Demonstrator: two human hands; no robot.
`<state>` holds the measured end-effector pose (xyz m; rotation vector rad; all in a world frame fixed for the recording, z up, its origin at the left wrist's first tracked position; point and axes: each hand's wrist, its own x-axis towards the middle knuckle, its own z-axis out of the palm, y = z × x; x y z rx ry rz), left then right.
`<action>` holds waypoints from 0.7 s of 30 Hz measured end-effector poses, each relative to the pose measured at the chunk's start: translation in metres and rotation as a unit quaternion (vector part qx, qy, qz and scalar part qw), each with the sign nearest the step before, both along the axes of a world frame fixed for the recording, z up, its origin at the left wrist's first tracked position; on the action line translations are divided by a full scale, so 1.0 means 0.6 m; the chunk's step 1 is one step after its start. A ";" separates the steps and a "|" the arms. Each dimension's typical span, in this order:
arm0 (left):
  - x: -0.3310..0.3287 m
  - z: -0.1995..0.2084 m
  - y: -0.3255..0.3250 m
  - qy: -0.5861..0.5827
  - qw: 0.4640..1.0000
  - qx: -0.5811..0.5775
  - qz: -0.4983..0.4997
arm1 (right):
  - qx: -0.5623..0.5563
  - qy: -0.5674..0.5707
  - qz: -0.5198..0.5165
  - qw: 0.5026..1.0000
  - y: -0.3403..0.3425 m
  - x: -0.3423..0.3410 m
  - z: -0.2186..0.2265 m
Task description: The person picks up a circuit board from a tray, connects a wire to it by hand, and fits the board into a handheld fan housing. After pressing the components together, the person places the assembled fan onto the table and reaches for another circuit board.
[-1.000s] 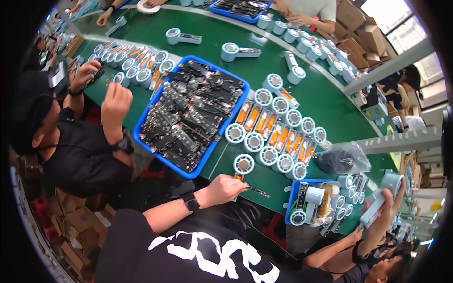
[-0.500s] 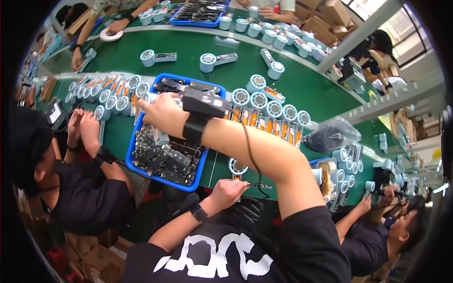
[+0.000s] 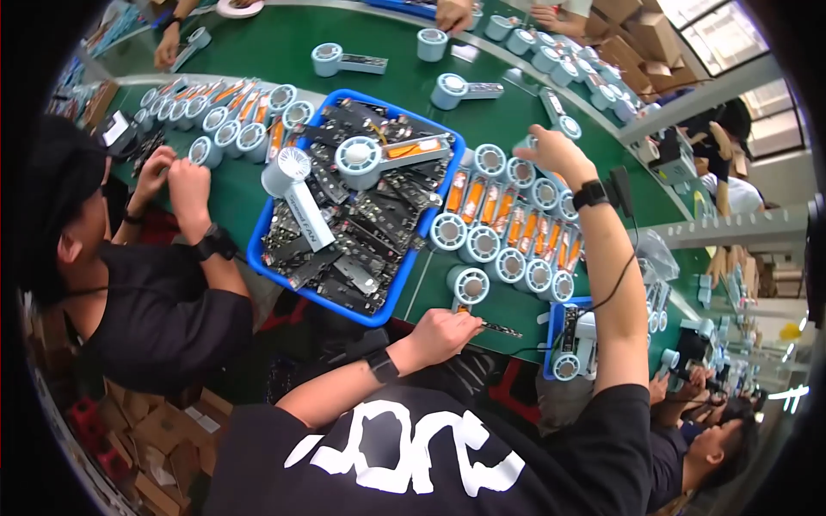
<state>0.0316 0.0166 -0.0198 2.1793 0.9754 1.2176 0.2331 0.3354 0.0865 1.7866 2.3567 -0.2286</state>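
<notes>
My left hand (image 3: 443,337) is pinched at the near table edge around an opened handheld fan (image 3: 469,285). The fan's round light-blue head points away from me, and a thin dark circuit board (image 3: 502,329) sticks out past my fingertips. My right hand (image 3: 557,156) reaches forward to the far side of the fan rows, its fingers closed around a light-blue fan (image 3: 527,146) that it mostly covers. Below it lie rows of opened fans (image 3: 480,244) with orange cells in their handles. In the blue bin (image 3: 389,320), two fans (image 3: 306,211) rest on loose circuit boards (image 3: 344,258).
More fans (image 3: 228,133) line the table on the left, beside a co-worker (image 3: 163,318). Single fans (image 3: 452,90) lie on the green table (image 3: 275,47) beyond the bin. A smaller blue tray (image 3: 555,322) with fans stands by my right arm. Co-workers' hands (image 3: 454,15) work across the table.
My right hand has left the blue bin and moved right to the fan rows. Two fans now show on the boards in the bin. My left hand keeps its grip; the view has shifted.
</notes>
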 end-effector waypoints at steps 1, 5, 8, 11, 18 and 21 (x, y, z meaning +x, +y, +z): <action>0.003 -0.003 -0.003 -0.006 1.000 -0.001 0.005 | -0.006 0.004 0.012 1.000 0.007 0.008 -0.011; 0.010 -0.005 -0.008 -0.016 1.000 0.000 0.013 | 0.024 0.043 0.026 0.998 0.026 0.039 -0.033; 0.007 -0.009 -0.007 -0.025 1.000 0.010 0.015 | 0.039 0.068 0.036 0.996 0.026 0.025 -0.012; 0.009 -0.014 -0.005 -0.038 0.999 0.024 0.025 | 0.169 0.071 0.032 0.982 -0.025 -0.022 0.075; 0.008 -0.032 -0.019 0.003 1.000 0.007 0.003 | 0.216 0.184 0.322 0.903 -0.350 -0.281 0.163; 0.020 -0.063 -0.049 -0.226 0.923 -0.299 -0.086 | 0.103 0.131 0.364 0.916 -0.401 -0.356 0.126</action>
